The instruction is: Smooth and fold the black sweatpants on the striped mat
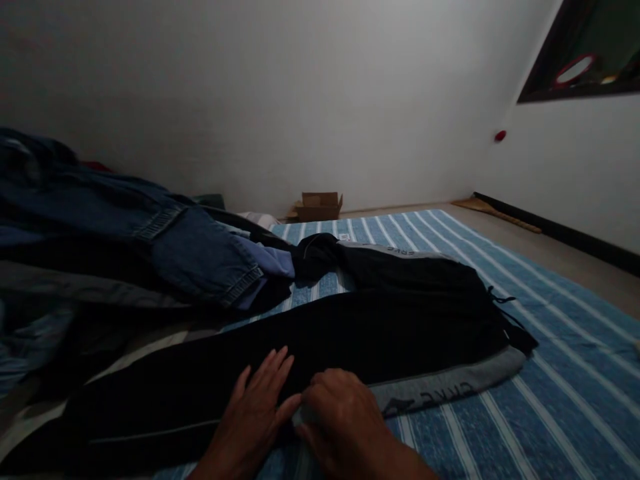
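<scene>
The left hand (255,410) lay flat, its fingers slightly spread, on one pair of black trousers (390,327); the right hand (345,410) was curled closed on their near edge. The trousers were on one striped cloth (565,347), with the long axis from left to right: the waist pointed right, the two legs pointed left. Farther, on the left, was one heap of clothes (195,253). Beyond, one cardboard box (320,210) stood near the far wall (320,100).

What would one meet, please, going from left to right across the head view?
Blue denim garment → left hand → right hand → black trouser drawstring → red-rimmed oval object.
</scene>
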Demonstrator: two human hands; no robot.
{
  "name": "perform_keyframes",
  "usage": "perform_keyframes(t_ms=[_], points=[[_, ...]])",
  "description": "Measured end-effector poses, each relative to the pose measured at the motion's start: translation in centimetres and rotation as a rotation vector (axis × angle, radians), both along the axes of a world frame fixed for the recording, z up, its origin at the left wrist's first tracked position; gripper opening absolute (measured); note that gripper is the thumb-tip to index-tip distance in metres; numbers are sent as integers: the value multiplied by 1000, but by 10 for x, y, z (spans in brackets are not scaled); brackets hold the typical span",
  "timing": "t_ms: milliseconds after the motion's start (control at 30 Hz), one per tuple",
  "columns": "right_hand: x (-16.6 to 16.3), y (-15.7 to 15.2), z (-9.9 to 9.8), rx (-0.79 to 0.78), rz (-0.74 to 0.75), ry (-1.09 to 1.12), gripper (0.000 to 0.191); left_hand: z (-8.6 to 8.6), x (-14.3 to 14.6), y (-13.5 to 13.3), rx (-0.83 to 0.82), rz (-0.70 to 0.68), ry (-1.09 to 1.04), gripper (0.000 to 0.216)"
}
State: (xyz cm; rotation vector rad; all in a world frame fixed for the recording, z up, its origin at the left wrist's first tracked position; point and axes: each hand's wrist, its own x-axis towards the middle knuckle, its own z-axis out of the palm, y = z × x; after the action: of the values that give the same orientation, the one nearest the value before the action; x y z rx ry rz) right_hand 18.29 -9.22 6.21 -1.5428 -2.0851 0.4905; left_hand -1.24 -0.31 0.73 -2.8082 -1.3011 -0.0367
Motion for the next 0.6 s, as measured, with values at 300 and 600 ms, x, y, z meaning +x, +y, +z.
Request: perform_keyframes(t_ms=[300, 600], points=[[2, 5, -42, -117, 136, -142, 80, 30, -17, -15, -117, 317, 111, 60], [2, 1, -50, -183, 167, -177, 81, 38, -38, -10, -108, 416, 107, 60]])
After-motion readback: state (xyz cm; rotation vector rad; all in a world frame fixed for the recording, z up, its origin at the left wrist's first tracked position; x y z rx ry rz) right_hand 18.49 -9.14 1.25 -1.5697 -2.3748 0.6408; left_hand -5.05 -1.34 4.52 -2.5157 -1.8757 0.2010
